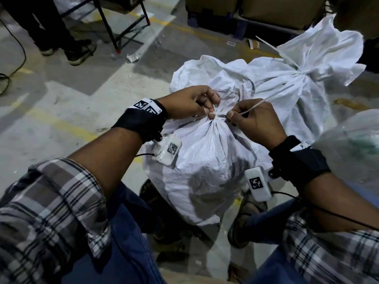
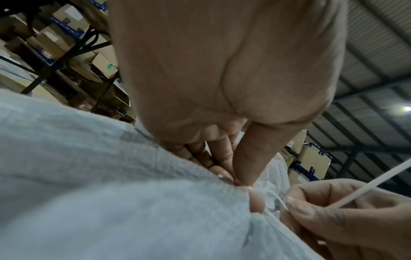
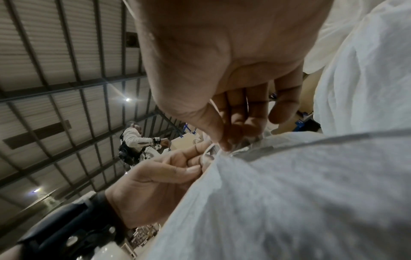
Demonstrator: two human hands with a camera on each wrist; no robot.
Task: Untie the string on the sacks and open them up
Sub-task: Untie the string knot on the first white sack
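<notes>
While the left hand (image 1: 191,103) pinches the white woven plastic sack's (image 1: 205,160) gathered neck, fingers curled, knot's still tied. Right hand (image 1: 256,121) pinches the thin white string (image 1: 254,105).

- The knot at the neck of the near sack (image 1: 202,158) is covered by the fingertips of the left hand (image 1: 191,103) and right hand (image 1: 256,121)
- A second tied sack (image 1: 303,87) is partly cut off behind
- The sack cloth (image 2: 100,193) is blurred in both wrist views
- A bystander's legs (image 1: 51,27) are cut off at the top edge
</notes>
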